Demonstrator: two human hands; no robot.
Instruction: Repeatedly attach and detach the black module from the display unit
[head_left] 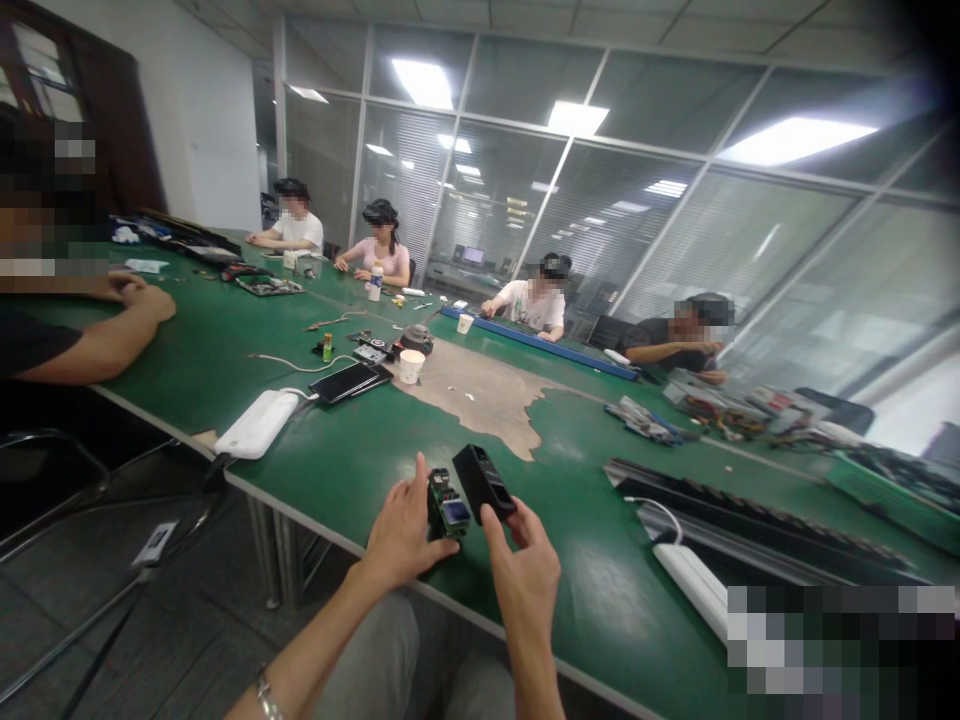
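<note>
Above the near edge of the green table, my left hand [399, 528] grips a small circuit board assembly [450, 508] with a bluish screen on its face. The thumb lies under its lower end, and the fingers point up along its left side. In my right hand [526, 562] is a black plastic housing [482, 482], tilted, pinched at its lower end between thumb and fingers. The housing and the board are close together, side by side, with a narrow gap between them. The fingers behind each piece are partly hidden.
A white power bank [259, 424] is cabled to a black phone [351, 381] at left. A paper cup [412, 366] stands beyond. At right lie long black rails [720, 520] and a green basket [892, 490]. Several people sit around the table [330, 500].
</note>
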